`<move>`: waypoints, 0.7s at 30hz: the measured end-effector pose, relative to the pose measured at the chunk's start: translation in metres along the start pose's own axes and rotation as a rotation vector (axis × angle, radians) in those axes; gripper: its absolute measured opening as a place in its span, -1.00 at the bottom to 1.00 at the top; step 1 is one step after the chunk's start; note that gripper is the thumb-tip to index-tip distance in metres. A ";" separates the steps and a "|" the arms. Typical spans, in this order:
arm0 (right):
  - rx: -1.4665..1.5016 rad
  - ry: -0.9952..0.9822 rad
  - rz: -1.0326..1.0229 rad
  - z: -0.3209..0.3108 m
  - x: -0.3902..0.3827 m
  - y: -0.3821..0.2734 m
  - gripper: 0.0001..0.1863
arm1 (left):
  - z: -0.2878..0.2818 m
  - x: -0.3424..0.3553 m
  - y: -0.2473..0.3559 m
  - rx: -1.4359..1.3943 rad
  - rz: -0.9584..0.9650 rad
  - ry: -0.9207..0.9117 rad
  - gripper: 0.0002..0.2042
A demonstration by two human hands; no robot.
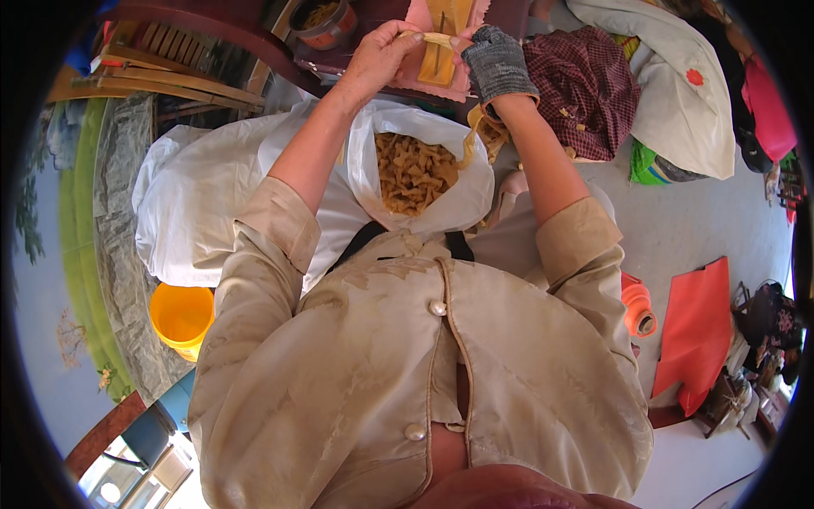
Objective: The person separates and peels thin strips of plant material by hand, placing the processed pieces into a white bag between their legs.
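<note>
My left hand (379,64) pinches one end of a pale, yellowish strip (437,39). The other end is in my right hand (500,68), which wears a grey fabric covering over palm and wrist; its fingertips show only in part. Stretched between both hands, the strip crosses a narrow wooden board (441,69) with a thin dark slot or blade along its middle. A pink cloth (417,78) lies under the board. Below my hands, an open white bag (363,153) holds many curled tan pieces (414,174). A long tan strip (469,140) hangs below my right wrist.
A round tub (326,32) stands on the dark table (373,15), left of the board. Bundled checkered cloth (585,89) and a whitish sack (687,76) lie to the right. Large white sacking (191,204), a yellow bucket (182,316) and wooden slats (174,81) are left.
</note>
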State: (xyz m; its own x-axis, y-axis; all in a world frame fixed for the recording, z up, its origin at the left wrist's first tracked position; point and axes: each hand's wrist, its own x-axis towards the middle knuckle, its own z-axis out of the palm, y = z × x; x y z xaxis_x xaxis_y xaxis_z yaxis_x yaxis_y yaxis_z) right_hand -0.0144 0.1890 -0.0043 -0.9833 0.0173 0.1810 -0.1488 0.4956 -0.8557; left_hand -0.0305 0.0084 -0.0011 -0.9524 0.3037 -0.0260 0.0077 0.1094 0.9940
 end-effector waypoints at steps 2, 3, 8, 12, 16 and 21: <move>0.007 0.023 -0.015 0.004 0.004 0.001 -0.77 | -0.005 0.006 -0.002 0.041 0.008 -0.005 -0.87; -0.012 0.019 -0.011 0.006 0.006 0.000 -0.77 | -0.004 0.008 -0.004 0.113 -0.015 0.014 -0.86; -1.059 -0.142 -0.396 0.019 0.009 0.043 -0.77 | 0.002 0.011 -0.019 0.784 0.046 0.093 -0.80; -0.543 -0.030 -0.058 0.006 -0.017 0.012 -0.78 | -0.001 -0.026 -0.014 0.594 -0.014 0.074 -0.75; -0.459 -0.030 -0.415 -0.005 -0.059 -0.023 -0.77 | 0.009 -0.077 -0.016 0.577 0.164 0.098 -0.64; -0.016 -0.068 -0.707 0.017 -0.083 -0.034 -0.79 | 0.041 -0.130 -0.009 -0.655 -0.613 -0.217 -0.59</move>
State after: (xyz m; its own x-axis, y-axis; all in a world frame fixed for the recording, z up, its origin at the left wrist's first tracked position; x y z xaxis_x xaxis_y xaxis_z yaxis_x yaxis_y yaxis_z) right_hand 0.0701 0.1559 0.0017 -0.6563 -0.3676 0.6589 -0.7526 0.3811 -0.5370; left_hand 0.1060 0.0064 -0.0110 -0.6544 0.5476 -0.5215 -0.7163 -0.2278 0.6596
